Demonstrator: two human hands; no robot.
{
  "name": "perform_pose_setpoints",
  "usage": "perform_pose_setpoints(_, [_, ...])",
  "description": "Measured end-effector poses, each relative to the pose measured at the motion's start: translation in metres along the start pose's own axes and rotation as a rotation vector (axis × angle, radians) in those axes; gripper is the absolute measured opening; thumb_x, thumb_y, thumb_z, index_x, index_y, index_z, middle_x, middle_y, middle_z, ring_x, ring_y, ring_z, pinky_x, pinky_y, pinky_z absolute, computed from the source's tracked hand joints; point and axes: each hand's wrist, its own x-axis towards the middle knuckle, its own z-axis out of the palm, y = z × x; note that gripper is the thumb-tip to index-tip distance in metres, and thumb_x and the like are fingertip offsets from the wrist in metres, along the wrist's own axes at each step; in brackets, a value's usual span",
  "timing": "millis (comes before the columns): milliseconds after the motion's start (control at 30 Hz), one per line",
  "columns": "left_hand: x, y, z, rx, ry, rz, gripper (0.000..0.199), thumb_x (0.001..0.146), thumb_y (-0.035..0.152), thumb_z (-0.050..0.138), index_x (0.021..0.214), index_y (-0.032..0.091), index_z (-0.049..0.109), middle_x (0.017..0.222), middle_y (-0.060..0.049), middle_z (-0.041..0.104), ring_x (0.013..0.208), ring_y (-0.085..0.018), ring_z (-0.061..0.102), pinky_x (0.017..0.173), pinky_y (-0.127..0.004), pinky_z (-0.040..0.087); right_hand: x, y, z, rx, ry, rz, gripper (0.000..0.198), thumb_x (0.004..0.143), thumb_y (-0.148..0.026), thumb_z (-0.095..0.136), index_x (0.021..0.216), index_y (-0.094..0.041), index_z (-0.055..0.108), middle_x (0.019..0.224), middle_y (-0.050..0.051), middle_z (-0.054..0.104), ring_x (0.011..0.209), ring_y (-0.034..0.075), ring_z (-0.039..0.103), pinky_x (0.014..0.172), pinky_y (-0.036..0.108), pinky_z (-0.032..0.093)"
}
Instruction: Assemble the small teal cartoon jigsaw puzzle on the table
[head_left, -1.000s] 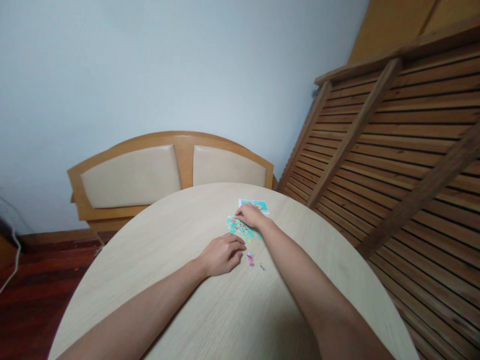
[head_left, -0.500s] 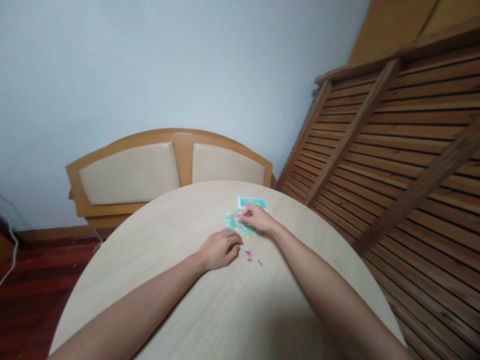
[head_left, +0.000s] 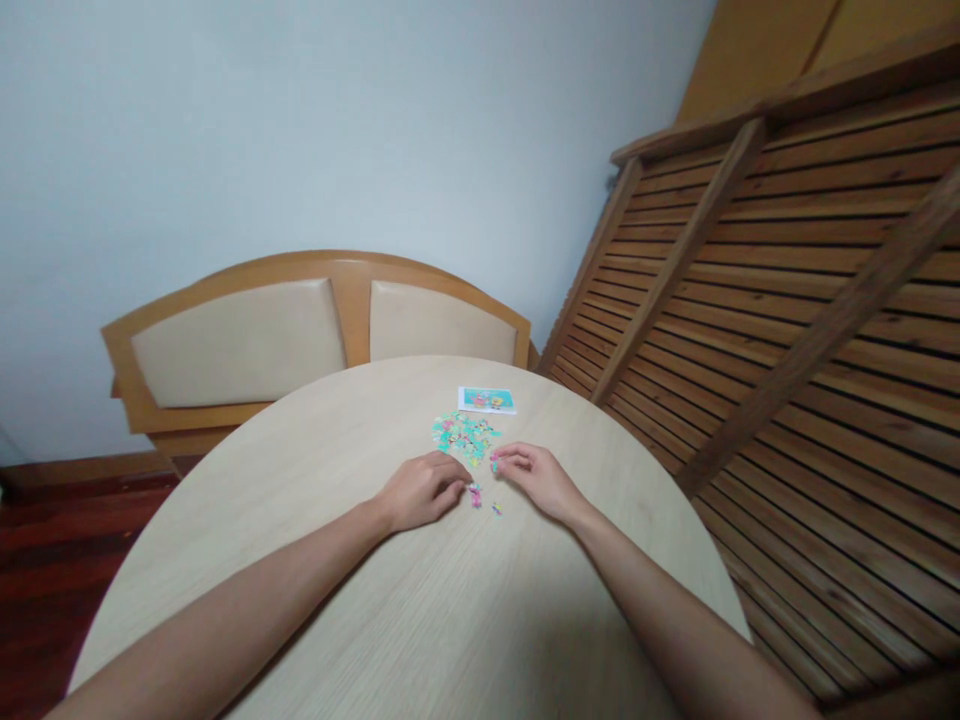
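A pink-and-teal jigsaw piece (head_left: 495, 465) is pinched between the thumb and fingers of my right hand (head_left: 536, 478), just right of the loose pile. My left hand (head_left: 421, 490) lies on the table with its fingers loosely bent and thumb apart. Its fingertips reach the edge of a small joined cluster of pink puzzle pieces (head_left: 475, 497); whether they press on it I cannot tell. Slightly right of that cluster lies a small yellow-and-blue group of pieces (head_left: 496, 508). Beyond both hands spreads a pile of mostly teal puzzle pieces (head_left: 461, 436).
Behind the pile lies a white-edged picture card (head_left: 487, 400) with a teal cartoon scene. Everything rests on a round pale wooden table (head_left: 337, 610). A padded headboard (head_left: 240, 340) stands past the far edge, and a slatted wooden frame (head_left: 750, 330) leans on the right.
My right hand has come back from the pile towards me, now with a pink-and-teal piece in its fingers. My left fingertips are closer to the pink cluster. The view has shifted slightly.
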Motion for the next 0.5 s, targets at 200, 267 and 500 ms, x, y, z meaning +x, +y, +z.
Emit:
perform_pose_setpoints(200, [0.004, 0.008, 0.011, -0.247, 0.115, -0.206, 0.022, 0.094, 0.033, 0.056, 0.102, 0.02, 0.071, 0.099, -0.005, 0.074, 0.091, -0.019, 0.068, 0.084, -0.029, 0.052, -0.003, -0.004, 0.02, 0.056, 0.025, 0.028, 0.031, 0.079, -0.042, 0.071, 0.094, -0.016, 0.066, 0.084, 0.006, 0.074, 0.08, 0.019, 0.07, 0.077, 0.033, 0.052])
perform_pose_setpoints(267, [0.005, 0.009, 0.013, -0.339, 0.12, -0.236, 0.024, 0.094, 0.037, 0.057, 0.099, 0.018, 0.072, 0.095, -0.005, 0.075, 0.085, -0.018, 0.068, 0.079, -0.027, 0.053, -0.004, -0.005, 0.028, 0.056, 0.016, 0.034, 0.029, 0.08, -0.043, 0.07, 0.092, -0.017, 0.065, 0.083, 0.006, 0.075, 0.08, 0.02, 0.071, 0.075, 0.032, 0.053])
perform_pose_setpoints(500, [0.006, 0.004, 0.017, -0.483, 0.113, -0.309, 0.028, 0.093, 0.039, 0.056, 0.089, 0.014, 0.069, 0.081, -0.005, 0.073, 0.07, -0.017, 0.065, 0.064, -0.025, 0.05, -0.009, -0.014, 0.035, -0.139, -0.021, -0.102, 0.022, 0.089, -0.035, 0.061, 0.105, -0.021, 0.069, 0.085, 0.004, 0.077, 0.081, 0.02, 0.072, 0.077, 0.032, 0.053])
